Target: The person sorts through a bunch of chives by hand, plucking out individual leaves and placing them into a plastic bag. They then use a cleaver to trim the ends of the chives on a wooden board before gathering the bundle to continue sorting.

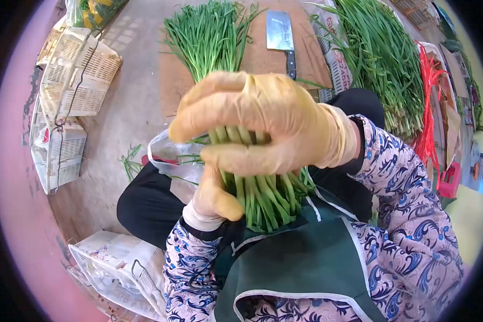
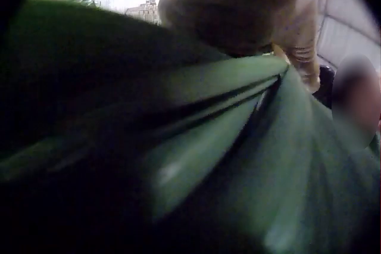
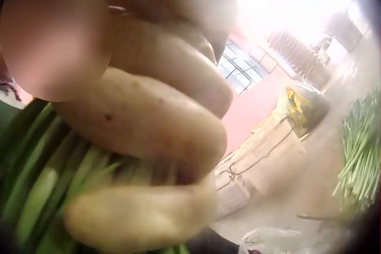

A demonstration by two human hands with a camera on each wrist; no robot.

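Both hands wear pale yellow gloves and hold one bunch of garlic chives (image 1: 271, 201) above the lap, its leaf ends fanning down toward the apron. My right hand (image 1: 284, 121) wraps over the stalks from the right, its fingers on the far side and thumb on the near side. From below left, my left hand (image 1: 212, 196) holds the same bunch, its thumb along the side and its other fingers hidden. Green leaves (image 2: 238, 141) fill most of the left wrist view. In the right wrist view, curled fingers (image 3: 149, 117) cross the stalks (image 3: 41, 188).
A pile of chives (image 1: 206, 43) and a cleaver (image 1: 280, 32) lie on cardboard (image 1: 252, 53) ahead. More long chives (image 1: 378, 64) lie at the right beside red ties (image 1: 428, 102). White plastic crates (image 1: 83, 70) stand at left. A clear plastic bag (image 1: 169, 155) is by the knee.
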